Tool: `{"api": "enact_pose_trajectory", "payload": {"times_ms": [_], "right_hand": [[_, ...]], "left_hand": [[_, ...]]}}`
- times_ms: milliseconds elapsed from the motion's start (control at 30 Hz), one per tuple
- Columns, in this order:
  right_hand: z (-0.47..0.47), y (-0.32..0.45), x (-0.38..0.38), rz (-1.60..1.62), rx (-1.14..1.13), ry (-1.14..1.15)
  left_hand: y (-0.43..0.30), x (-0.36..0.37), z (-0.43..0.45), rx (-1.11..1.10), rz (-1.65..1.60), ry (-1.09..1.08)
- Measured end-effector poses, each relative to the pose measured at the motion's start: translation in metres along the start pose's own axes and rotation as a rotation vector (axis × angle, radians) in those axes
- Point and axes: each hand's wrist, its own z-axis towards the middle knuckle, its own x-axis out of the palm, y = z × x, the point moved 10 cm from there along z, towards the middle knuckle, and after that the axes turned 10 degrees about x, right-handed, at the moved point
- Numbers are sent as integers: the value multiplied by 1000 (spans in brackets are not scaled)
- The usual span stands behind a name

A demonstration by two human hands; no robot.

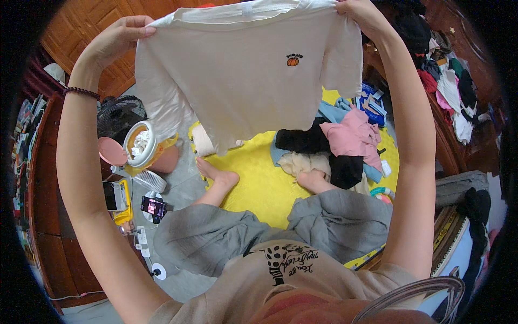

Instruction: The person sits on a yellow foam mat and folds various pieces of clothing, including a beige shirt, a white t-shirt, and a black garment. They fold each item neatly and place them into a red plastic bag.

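Note:
A white T-shirt [243,73] with a small orange pumpkin print hangs spread out in the air before me. My left hand [131,30], with a dark bead bracelet on the wrist, pinches one shoulder of it between thumb and fingers. The other shoulder is pinched by my right hand [360,14], partly cut off by the top edge of the picture. Below the shirt lies a yellow foam mat [259,178]. A heap of clothes rests on the mat to the right, with a pink garment [350,131], black garments [303,137] and a cream cloth [305,164].
To the left stand a pink bin [164,160] holding white tissues, a black fan [119,113], a small white fan [149,181] and a phone [153,206] on a stand. More clothes [449,89] lie on wooden furniture at the right. My bare feet rest on the mat.

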Motion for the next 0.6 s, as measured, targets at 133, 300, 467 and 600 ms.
{"api": "enact_pose_trajectory", "payload": {"times_ms": [133,300,467,600], "right_hand": [[-2,4,8,-216,44,-66],[9,-5,-7,-184,130,-253],[30,-10,-6,326,20,-40],[28,-6,-2,521,41,56]], "left_hand": [[5,4,7,58,-202,-16],[3,10,11,50,-277,-8],[-7,10,-1,86,-123,-32],[0,20,-7,33,-41,69]]}}
